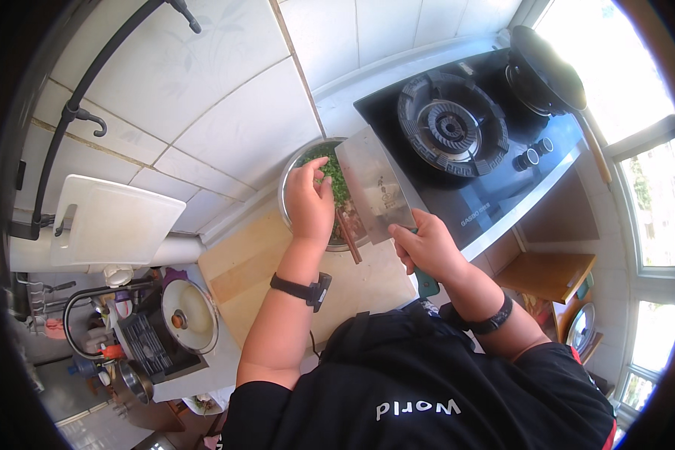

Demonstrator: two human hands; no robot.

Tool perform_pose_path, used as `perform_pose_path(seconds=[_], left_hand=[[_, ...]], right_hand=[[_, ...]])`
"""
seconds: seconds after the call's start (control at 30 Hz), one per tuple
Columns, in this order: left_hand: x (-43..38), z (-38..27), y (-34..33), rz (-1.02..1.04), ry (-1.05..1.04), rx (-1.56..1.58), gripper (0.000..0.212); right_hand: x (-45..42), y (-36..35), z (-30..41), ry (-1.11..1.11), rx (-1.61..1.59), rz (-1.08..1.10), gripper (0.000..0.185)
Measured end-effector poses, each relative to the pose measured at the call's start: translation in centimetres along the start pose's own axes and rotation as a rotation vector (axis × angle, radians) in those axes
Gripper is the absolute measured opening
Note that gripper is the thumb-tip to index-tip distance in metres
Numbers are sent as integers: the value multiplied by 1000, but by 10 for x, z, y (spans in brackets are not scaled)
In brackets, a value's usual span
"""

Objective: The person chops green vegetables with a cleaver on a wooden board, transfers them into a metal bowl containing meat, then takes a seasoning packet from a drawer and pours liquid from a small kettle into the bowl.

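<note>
My right hand (427,242) grips the green handle of a cleaver (377,185), its broad steel blade tilted over the right side of a metal bowl (286,194). Chopped green herbs (337,177), perhaps scallions, lie in the bowl, with what looks like minced meat (355,222) towards the near side. A pair of brown chopsticks (349,236) leans out over the near rim. Above the bowl's left part hovers my left hand (311,202), fingers loosely curled and apart, holding nothing. It hides part of the bowl. Closer to my body lies a wooden cutting board (349,287).
To the right is a black gas stove (453,199) with a burner grate (453,124) and a dark wok (545,73) at the back. A white cutting board (118,222) leans against the tiled wall on the left. A glass lid (190,316) rests near the sink area.
</note>
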State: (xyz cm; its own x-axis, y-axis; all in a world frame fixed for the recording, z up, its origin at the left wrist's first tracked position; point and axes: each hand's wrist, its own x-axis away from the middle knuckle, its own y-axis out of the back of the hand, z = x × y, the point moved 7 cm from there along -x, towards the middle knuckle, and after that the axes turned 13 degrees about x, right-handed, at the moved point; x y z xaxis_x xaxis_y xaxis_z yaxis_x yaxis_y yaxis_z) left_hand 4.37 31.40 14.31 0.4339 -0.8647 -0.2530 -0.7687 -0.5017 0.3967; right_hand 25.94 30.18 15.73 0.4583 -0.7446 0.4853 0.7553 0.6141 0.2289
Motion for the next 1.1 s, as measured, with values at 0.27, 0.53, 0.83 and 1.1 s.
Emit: perform_pose_path(seconds=[0.27,0.53,0.83,1.1], left_hand=[[5,12,1,63,-43,-104,19],[6,9,7,50,98,-268,18],[31,-23,-28,110,-198,-168,18],[13,15,-9,169,85,-119,38]], right_hand=[[-12,-4,-1,-10,-16,15,21],[-14,-8,6,-4,-15,28,21],[-29,-16,10,15,-37,-8,20],[-12,4,2,6,-48,-55,19]])
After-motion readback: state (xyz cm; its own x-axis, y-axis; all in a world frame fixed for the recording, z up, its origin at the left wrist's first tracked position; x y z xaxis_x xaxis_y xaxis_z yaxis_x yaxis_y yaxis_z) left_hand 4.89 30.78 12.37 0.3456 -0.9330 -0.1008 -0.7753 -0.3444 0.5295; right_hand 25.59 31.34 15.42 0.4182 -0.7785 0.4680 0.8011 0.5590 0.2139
